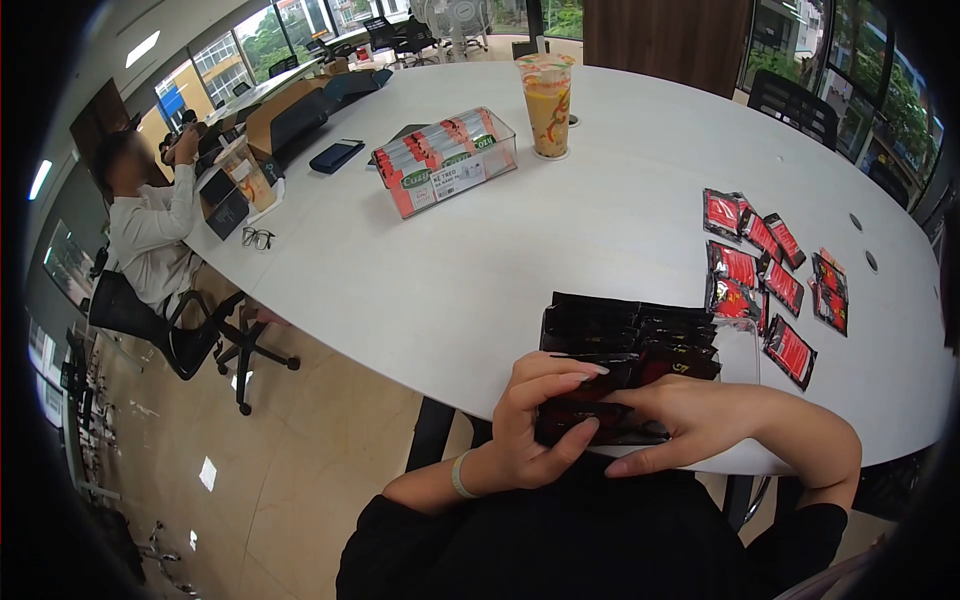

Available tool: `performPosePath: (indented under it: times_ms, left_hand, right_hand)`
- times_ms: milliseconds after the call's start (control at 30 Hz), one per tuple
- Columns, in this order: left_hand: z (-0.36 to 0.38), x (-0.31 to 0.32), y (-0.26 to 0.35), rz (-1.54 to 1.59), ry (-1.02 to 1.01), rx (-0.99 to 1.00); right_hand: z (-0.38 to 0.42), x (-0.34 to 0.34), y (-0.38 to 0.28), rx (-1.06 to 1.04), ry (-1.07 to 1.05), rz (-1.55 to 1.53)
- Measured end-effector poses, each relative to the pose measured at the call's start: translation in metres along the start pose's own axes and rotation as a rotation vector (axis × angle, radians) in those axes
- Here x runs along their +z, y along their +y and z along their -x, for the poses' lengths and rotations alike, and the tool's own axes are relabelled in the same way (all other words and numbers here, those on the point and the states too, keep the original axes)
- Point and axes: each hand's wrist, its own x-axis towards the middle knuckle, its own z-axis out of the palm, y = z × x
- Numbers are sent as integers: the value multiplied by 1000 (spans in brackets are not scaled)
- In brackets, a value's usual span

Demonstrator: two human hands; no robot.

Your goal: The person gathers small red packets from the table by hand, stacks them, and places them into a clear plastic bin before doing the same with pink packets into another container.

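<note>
Rows of black sachets (632, 325) stand upright, packed close together, in a clear plastic box (738, 345) at the table's near edge. My left hand (535, 420) curls around the left side of the front sachets, its thumb in front and fingers over the top. From the right, my right hand (705, 415) grips the front sachets, with its thumb low and its fingertips hidden among them. Several loose red-and-black sachets (784, 352) lie spread on the table to the right of the box.
On the white round table (640, 200) stand a clear box of red-and-green packets (445, 165) and a tall drink cup (547, 110). A dark phone (337, 156) and eyeglasses (257, 238) lie further left. A person in a white shirt (155, 235) sits at the left.
</note>
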Motion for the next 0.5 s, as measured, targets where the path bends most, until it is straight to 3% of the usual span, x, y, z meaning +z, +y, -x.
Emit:
performPosePath:
  times_ms: [200, 500]
  left_hand:
    - [-3, 0, 3, 185, 53, -59]
    - [-9, -7, 7, -84, 30, 10]
  right_hand:
    - [-1, 7, -5, 56, 51, 53]
    - [7, 20, -26, 77, 377, 337]
